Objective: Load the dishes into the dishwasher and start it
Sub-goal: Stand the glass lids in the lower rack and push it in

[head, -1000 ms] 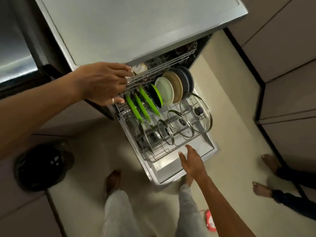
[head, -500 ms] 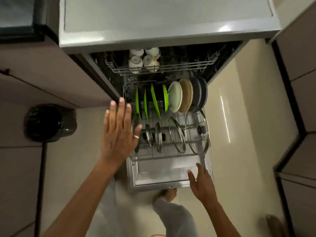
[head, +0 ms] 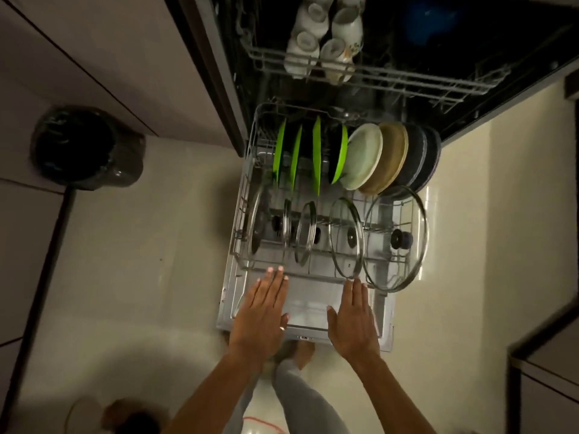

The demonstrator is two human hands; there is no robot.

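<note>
The dishwasher's lower rack point(head: 242, 195) is pulled out over the open door point(head: 385, 311). It holds several green plates point(head: 317, 158), a white plate point(head: 363, 155), a tan plate point(head: 391, 158), dark plates point(head: 423, 158) and several glass lids point(head: 398, 236) on edge. White cups point(head: 322, 36) sit upside down in the upper rack point(head: 407, 79). My left hand point(head: 263, 311) lies flat with straight fingers, fingertips at the lower rack's front rim. My right hand point(head: 352, 314) is flat too, fingertips at the front rim beside a lid.
A black bin point(head: 87, 148) stands on the floor to the left. Cabinet fronts point(head: 81, 57) run along the left and a counter corner point(head: 545, 355) sits at the right. My legs point(head: 300, 396) stand just before the door edge.
My left hand dropped from the rack's left side to the front rim. My right hand slid up the door to the rim. The view has come closer and lower.
</note>
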